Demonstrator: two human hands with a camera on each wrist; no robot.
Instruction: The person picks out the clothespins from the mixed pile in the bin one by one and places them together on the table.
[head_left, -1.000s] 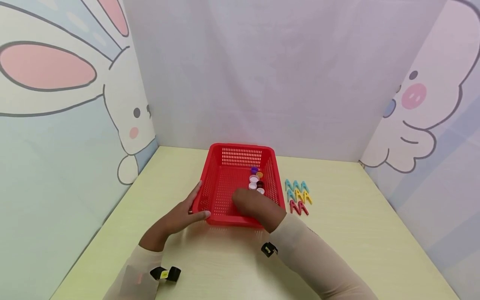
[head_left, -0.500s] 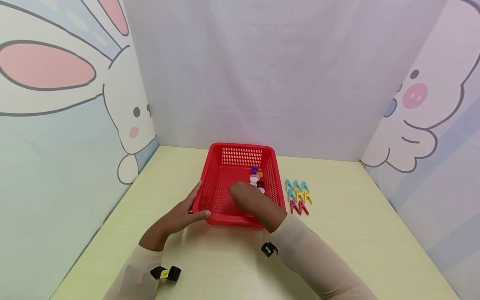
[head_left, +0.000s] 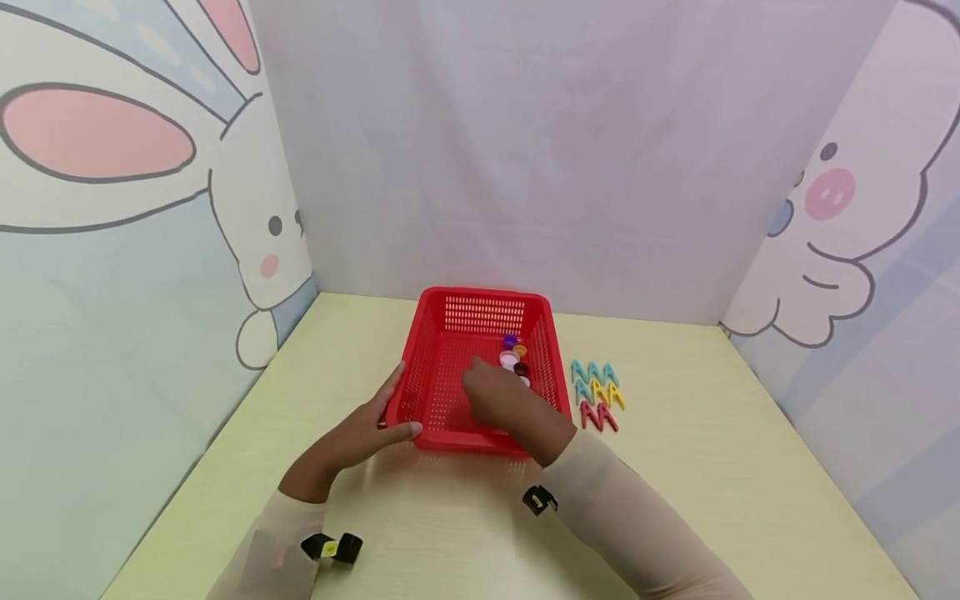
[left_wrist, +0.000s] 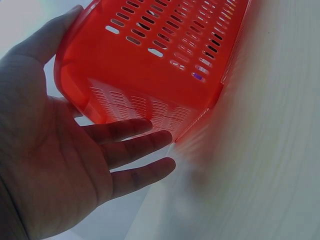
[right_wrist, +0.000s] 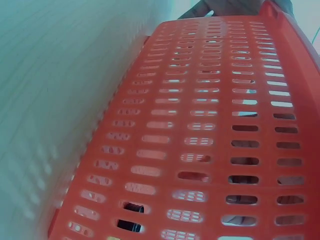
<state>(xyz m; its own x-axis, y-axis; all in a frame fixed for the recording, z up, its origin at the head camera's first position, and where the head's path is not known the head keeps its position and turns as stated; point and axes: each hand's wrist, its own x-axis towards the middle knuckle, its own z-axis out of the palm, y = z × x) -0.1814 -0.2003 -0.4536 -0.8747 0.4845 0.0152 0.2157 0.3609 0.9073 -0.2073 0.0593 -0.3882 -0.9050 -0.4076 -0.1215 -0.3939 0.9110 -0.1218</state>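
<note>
A red slotted plastic basket (head_left: pixel 543 333) stands on the table in front of me. My left hand (head_left: pixel 363 429) is at its near left corner, thumb on the front rim and fingers along the left side. In the left wrist view three fingers (left_wrist: pixel 135 150) extend loosely beside the wall. My right hand (head_left: pixel 498 396) reaches over the front rim into the basket. Its fingers are mostly hidden, and I cannot tell whether they hold anything. Beside it, along the right inner side, lie small round caps: a purple cap (head_left: pixel 510 342), an orange cap (head_left: pixel 520 351), a dark cap (head_left: pixel 521 368) and white caps (head_left: pixel 509 359).
Right of the basket, several A-shaped pegs lie in three rows: blue pegs (head_left: pixel 592 371), yellow pegs (head_left: pixel 606 393) and red pegs (head_left: pixel 598 416). A pale curtain (head_left: pixel 540 167) hangs behind the table (head_left: pixel 690 433). Cartoon-printed walls stand at both sides.
My right hand has shifted slightly forward and up inside the basket, covering some of the white caps. My left hand and the basket stay in place.
</note>
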